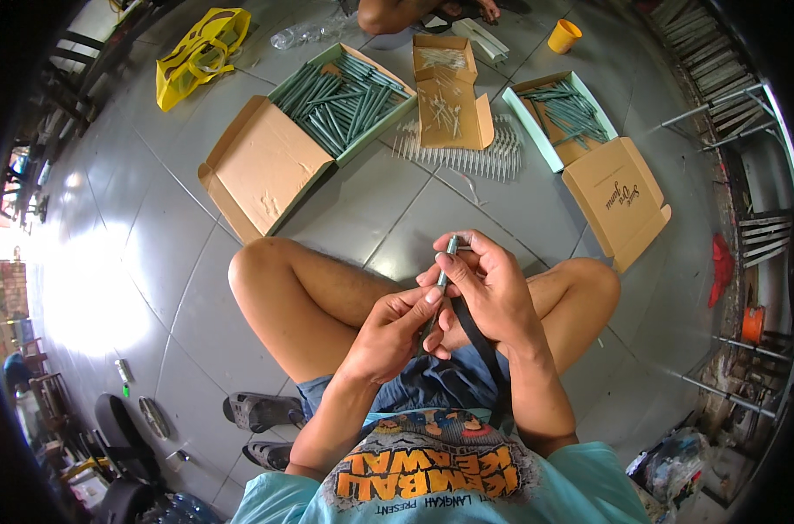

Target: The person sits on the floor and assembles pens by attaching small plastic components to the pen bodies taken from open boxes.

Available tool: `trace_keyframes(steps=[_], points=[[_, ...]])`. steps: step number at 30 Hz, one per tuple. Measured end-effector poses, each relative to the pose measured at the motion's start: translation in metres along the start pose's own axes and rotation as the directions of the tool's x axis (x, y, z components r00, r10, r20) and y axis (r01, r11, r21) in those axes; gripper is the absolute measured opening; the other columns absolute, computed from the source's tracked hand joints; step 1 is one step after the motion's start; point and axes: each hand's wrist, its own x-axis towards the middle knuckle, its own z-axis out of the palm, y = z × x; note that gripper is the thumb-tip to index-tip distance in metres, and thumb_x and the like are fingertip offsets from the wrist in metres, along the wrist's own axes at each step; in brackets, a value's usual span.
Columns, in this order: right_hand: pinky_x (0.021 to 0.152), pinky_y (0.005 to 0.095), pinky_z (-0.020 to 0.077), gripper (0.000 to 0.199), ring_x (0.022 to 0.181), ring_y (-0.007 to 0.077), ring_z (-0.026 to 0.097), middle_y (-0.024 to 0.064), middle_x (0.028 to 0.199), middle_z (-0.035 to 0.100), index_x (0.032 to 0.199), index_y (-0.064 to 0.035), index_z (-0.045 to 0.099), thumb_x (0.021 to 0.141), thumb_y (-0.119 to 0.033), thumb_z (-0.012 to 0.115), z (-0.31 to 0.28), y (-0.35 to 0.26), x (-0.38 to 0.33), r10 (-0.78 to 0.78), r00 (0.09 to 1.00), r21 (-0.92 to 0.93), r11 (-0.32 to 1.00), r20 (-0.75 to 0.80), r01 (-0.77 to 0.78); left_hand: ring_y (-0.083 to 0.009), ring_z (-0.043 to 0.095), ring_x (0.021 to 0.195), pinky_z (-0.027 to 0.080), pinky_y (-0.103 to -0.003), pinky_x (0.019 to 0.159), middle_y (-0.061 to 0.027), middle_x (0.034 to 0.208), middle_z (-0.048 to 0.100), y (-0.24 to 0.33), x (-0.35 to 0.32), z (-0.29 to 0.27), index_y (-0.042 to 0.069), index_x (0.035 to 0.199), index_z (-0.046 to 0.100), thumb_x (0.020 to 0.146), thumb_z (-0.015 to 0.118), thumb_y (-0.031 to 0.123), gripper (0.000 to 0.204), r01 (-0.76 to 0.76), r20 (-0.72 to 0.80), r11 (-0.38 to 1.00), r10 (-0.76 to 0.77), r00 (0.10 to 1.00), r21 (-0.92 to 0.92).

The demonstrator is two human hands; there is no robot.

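Observation:
Above my lap, both hands hold one slim dark pen (444, 272) with a silvery upper end, tilted upward. My left hand (395, 325) pinches its lower part between thumb and fingers. My right hand (493, 284) curls around the upper end, thumb pressed on it. A larger open box (279, 157) holds many dark green pen barrels (340, 96). A smaller open box (619, 192) at the right has similar barrels (567, 112). Between them, a brown carton (427, 131) contains small clear and white parts, with rows of thin pointed pieces (458, 162) beside it.
A yellow bag (200, 57) and clear plastic (314, 33) lie far left on the tiled floor. Another person's leg (392, 16) shows at the top. A yellow cup (564, 37) stands far right. Sandals (261, 410) sit beside me; metal racks (737, 113) line the right.

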Motion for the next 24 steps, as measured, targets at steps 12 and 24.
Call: trace_keyframes(steps=[12, 24], points=[[0.069, 0.0298, 0.0542, 0.042, 0.068, 0.0199, 0.068, 0.0097, 0.065, 0.063, 0.087, -0.0006, 0.058, 0.103, -0.038, 0.051, -0.006, -0.008, 0.02, 0.156, 0.987, -0.006, 0.988, -0.036, -0.156, -0.0127, 0.059, 0.063, 0.062, -0.034, 0.065, -0.0048, 0.086, 0.063, 0.004, 0.009, -0.008, -0.002, 0.121, 0.059, 0.105, 0.046, 0.031, 0.039, 0.128, 0.067, 0.977, -0.118, 0.991, -0.169], [0.082, 0.0358, 0.0529, 0.042, 0.061, 0.0184, 0.062, 0.0075, 0.059, 0.058, 0.081, -0.0021, 0.058, 0.104, -0.036, 0.049, -0.001, 0.004, 0.029, -0.025, 0.97, 0.021, 0.999, -0.243, 0.031, -0.0171, 0.07, 0.077, 0.063, -0.036, 0.073, -0.0088, 0.091, 0.068, -0.018, 0.0, -0.006, 0.003, 0.105, 0.057, 0.106, 0.042, 0.033, 0.034, 0.168, 0.165, 0.95, -0.127, 0.978, -0.263]])
